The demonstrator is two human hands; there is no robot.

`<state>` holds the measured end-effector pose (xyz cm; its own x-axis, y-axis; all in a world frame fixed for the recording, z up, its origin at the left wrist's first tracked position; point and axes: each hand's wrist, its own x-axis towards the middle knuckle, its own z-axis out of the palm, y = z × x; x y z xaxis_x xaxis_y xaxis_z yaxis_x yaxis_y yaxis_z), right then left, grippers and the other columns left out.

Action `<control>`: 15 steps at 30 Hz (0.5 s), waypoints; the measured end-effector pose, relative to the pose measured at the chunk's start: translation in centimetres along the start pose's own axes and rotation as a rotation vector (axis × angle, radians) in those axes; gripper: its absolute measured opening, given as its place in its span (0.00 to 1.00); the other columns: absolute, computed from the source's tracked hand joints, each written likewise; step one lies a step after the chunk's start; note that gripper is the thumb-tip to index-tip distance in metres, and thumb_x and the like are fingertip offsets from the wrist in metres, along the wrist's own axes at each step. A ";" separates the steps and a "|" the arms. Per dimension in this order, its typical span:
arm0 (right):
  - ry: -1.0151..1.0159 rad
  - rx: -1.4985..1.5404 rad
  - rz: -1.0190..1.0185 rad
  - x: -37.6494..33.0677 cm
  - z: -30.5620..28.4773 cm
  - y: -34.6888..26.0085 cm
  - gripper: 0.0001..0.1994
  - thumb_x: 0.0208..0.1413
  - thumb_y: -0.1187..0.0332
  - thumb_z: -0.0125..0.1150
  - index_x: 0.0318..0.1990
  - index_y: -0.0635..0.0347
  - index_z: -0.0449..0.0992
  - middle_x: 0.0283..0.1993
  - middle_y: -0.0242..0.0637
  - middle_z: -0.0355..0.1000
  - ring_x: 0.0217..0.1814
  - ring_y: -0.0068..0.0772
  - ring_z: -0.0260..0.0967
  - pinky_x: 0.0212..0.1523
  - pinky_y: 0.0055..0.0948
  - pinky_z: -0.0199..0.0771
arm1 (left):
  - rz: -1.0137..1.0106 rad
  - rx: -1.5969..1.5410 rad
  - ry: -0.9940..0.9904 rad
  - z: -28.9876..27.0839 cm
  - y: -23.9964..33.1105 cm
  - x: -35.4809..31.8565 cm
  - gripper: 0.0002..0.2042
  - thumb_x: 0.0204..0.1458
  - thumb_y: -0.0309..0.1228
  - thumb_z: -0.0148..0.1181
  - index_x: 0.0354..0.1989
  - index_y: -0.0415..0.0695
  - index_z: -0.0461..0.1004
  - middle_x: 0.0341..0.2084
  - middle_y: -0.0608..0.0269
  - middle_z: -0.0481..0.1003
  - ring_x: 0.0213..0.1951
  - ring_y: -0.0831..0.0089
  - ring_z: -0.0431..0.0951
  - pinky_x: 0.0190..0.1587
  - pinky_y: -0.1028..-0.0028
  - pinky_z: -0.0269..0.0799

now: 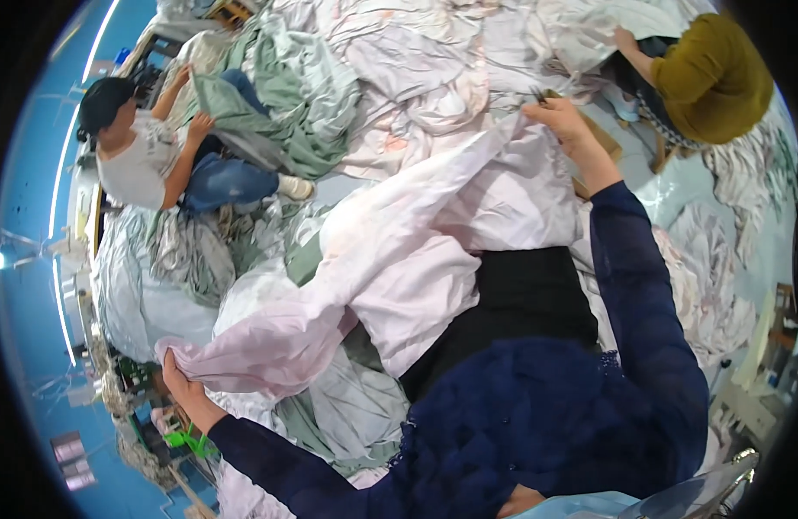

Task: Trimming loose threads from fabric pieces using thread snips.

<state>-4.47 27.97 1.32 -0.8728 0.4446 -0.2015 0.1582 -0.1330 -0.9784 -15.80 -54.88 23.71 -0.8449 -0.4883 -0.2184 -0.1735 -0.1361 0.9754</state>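
A pale pink cloth [390,233], like a bedsheet, is stretched slantwise across my lap. At the lower left, my left hand [188,391] is closed on one edge of it, thumb on top. My right hand [565,128], raised at the upper right, pinches another part of the same edge. A small dark pointed tool [538,95] sticks out by the right fingertips; its kind is too small to make out. Between the hands the cloth hangs in folds over my black trousers [537,290].
A large heap of white and pinkish cloth [408,69] spreads ahead. Green cloth [317,121] lies beside a seated person [139,151] at the left, who handles fabric. Another person in an olive top [719,78] bends over cloth at the right. More cloth [706,277] lies at my right.
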 end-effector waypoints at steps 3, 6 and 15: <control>-0.045 -0.009 0.038 -1.5 2.3 -1.8 0.12 0.51 0.65 0.67 0.38 0.64 0.80 0.35 0.30 0.77 0.35 0.19 0.71 0.38 0.19 0.67 | 0.348 0.289 -0.570 12.9 -3.1 -10.2 0.10 0.55 0.29 0.53 0.43 0.38 0.75 0.41 0.59 0.77 0.43 0.69 0.78 0.46 0.70 0.74; -0.159 -0.023 0.049 -3.4 5.7 -4.5 0.11 0.51 0.64 0.68 0.36 0.62 0.80 0.33 0.28 0.76 0.33 0.16 0.68 0.36 0.18 0.65 | 1.449 0.856 -1.145 25.5 -6.5 -15.5 0.08 0.53 0.25 0.55 0.39 0.36 0.76 0.35 0.63 0.76 0.36 0.76 0.75 0.39 0.74 0.70; -0.083 -0.245 -0.200 -5.3 5.8 -5.3 0.16 0.50 0.67 0.68 0.45 0.65 0.78 0.34 0.30 0.75 0.25 0.16 0.66 0.25 0.18 0.65 | -0.149 0.088 -1.132 38.3 -21.2 -28.1 0.05 0.51 0.21 0.59 0.36 0.37 0.76 0.29 0.69 0.75 0.29 0.86 0.70 0.31 0.83 0.65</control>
<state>-3.42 21.19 7.88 -0.9309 0.3653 -0.0097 0.0776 0.1716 -0.9821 -7.74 -5.21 10.31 -0.7761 0.5899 -0.2230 -0.3075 -0.0452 0.9505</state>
